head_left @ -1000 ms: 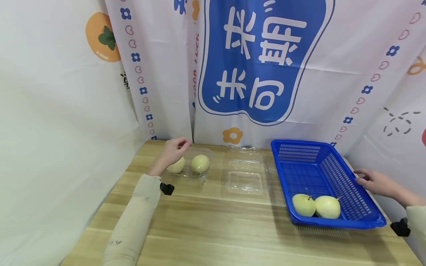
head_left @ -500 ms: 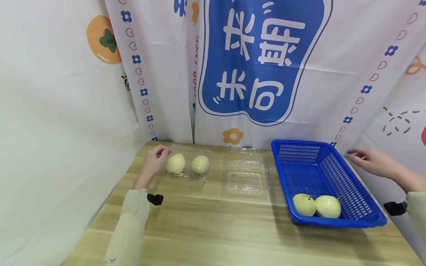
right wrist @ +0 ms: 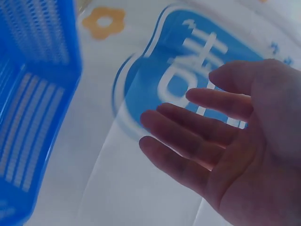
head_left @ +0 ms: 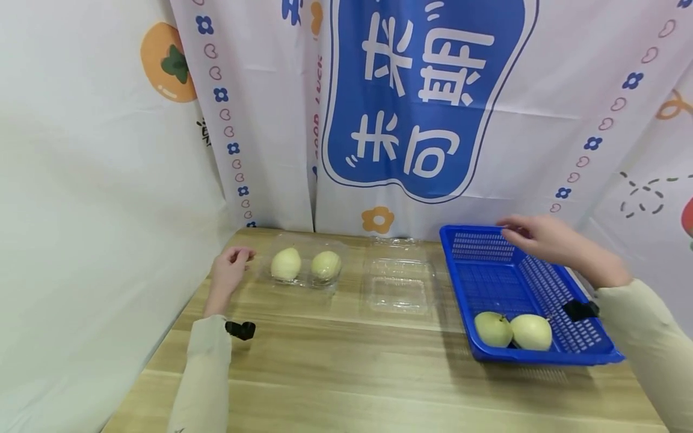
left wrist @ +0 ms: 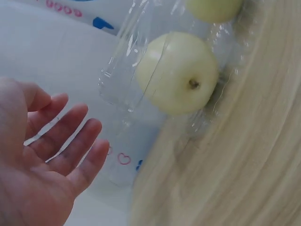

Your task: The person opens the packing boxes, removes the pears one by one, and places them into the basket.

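Observation:
My left hand (head_left: 230, 269) hovers just left of a clear plastic clamshell box (head_left: 305, 240), its fingers loosely bent with nothing in them. Two pale yellow-green pears sit side by side in that box, a left pear (head_left: 286, 264) and a right pear (head_left: 326, 266). In the left wrist view the nearer pear (left wrist: 178, 73) shows through the clear plastic. My right hand (head_left: 547, 237) is over the far right part of a blue plastic basket (head_left: 460, 288), holding nothing. Its fingers are spread and relaxed in the right wrist view. Two more pears (head_left: 494, 329) lie at the basket's near end.
A second clear plastic box (head_left: 399, 288) lies opened flat between the pear box and the basket. All of it stands on a wood-grain table (head_left: 346, 373). A printed white curtain (head_left: 271, 120) hangs right behind the table's far edge.
My left hand has moved left, off the box with the pears. My right hand has left the basket's right rim and swung left over its far end.

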The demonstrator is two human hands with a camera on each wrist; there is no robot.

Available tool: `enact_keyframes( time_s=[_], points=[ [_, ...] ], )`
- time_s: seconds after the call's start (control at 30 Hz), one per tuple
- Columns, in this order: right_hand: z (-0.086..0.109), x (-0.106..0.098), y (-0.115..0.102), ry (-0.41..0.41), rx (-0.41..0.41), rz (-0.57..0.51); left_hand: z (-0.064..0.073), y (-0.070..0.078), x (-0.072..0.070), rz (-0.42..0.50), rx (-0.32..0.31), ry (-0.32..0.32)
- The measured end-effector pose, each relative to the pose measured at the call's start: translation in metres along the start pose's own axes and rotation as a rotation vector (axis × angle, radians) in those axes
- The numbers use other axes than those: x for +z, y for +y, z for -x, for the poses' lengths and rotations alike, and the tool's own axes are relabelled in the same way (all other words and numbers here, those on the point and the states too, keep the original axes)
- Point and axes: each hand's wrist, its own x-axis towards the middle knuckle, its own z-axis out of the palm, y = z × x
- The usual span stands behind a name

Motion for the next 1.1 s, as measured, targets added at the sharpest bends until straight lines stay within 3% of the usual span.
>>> enact_keyframes(
  time_s=[0.13,0.23,0.33,0.47,0.63,0.8,0.93,1.1],
  points=[
    [-0.017,0.007,-0.025,0.003,-0.057,-0.024,0.001,-0.007,-0.002,0.186,-0.101,0.015],
    [-0.029,0.018,-0.042,0.011,-0.101,-0.045,0.001,-0.013,-0.003,0.259,-0.164,0.014],
    [-0.041,0.031,-0.058,0.023,-0.167,-0.071,0.001,-0.023,-0.004,0.281,-0.209,-0.046],
    [-0.057,0.049,-0.079,0.029,-0.263,-0.091,0.000,-0.032,-0.004,0.327,-0.232,-0.121],
    [-0.073,0.072,-0.104,0.009,-0.360,-0.092,-0.006,-0.038,-0.004,0.401,-0.249,-0.125],
    [-0.087,0.096,-0.128,0.008,-0.473,-0.032,-0.013,-0.040,-0.002,0.458,-0.271,-0.193],
    [-0.096,0.113,-0.143,0.020,-0.528,0.018,-0.017,-0.042,0.002,0.501,-0.309,-0.271],
    [-0.104,0.131,-0.156,0.010,-0.548,0.012,-0.019,-0.045,0.009,0.493,-0.300,-0.338]
  ],
)
